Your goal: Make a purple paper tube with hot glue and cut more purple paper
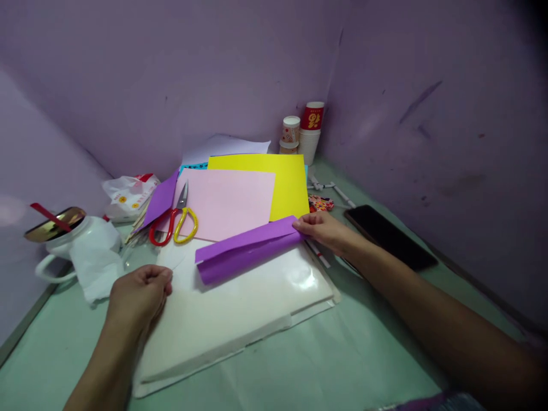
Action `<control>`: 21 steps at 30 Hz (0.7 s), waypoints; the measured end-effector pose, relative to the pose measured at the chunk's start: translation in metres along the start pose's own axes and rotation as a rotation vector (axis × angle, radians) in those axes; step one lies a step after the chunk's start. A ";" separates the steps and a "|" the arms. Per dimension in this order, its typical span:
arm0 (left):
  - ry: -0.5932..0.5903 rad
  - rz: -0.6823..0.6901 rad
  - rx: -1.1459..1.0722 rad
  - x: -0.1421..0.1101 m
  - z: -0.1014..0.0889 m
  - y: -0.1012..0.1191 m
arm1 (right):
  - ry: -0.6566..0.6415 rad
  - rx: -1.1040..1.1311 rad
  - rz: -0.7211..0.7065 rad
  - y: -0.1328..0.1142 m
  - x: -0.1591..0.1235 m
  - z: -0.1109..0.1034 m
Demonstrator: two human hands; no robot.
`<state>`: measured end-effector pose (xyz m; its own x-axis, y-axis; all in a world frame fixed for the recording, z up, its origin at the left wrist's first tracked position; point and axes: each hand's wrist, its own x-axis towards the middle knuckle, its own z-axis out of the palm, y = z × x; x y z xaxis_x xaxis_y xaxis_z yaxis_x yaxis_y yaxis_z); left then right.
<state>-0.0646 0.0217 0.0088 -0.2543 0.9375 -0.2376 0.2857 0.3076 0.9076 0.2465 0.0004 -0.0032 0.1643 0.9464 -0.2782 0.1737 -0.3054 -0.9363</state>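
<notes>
A sheet of purple paper (250,251), rolled into a loose tube, lies slantwise over a white glossy pad (240,311). Its right end is pinched between the thumb and fingers of my right hand (319,228). To the left of the tube, apart from it, my left hand (141,288) is closed at the pad's left edge. A faint thin edge shows at its fingertips, too unclear to name. Scissors (180,220) with one red and one yellow handle rest on a pink sheet (231,200) behind the tube.
Behind lie a yellow sheet (286,185) and more paper. At left stand a white mug (92,231) with a tissue (96,262) and a plastic bag (128,194). A black phone (389,237) lies at right; paper cups (309,142) stand in the corner.
</notes>
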 end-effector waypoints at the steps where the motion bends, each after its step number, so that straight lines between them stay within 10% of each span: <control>1: 0.065 0.022 0.019 -0.001 -0.001 0.003 | 0.001 -0.005 -0.009 0.000 0.000 0.002; 6: 0.313 0.460 0.190 -0.025 0.000 0.022 | 0.026 -0.012 0.001 -0.004 -0.003 0.014; 11: 0.140 1.288 0.548 -0.036 0.018 0.020 | 0.066 0.014 0.038 -0.006 -0.004 0.016; 21: 0.098 1.312 0.639 -0.021 0.038 0.001 | 0.043 0.064 0.146 -0.013 -0.004 0.012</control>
<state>-0.0235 0.0083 0.0017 0.4525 0.5891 0.6695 0.7030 -0.6976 0.1387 0.2320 0.0017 0.0080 0.2250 0.8867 -0.4038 0.0827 -0.4303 -0.8989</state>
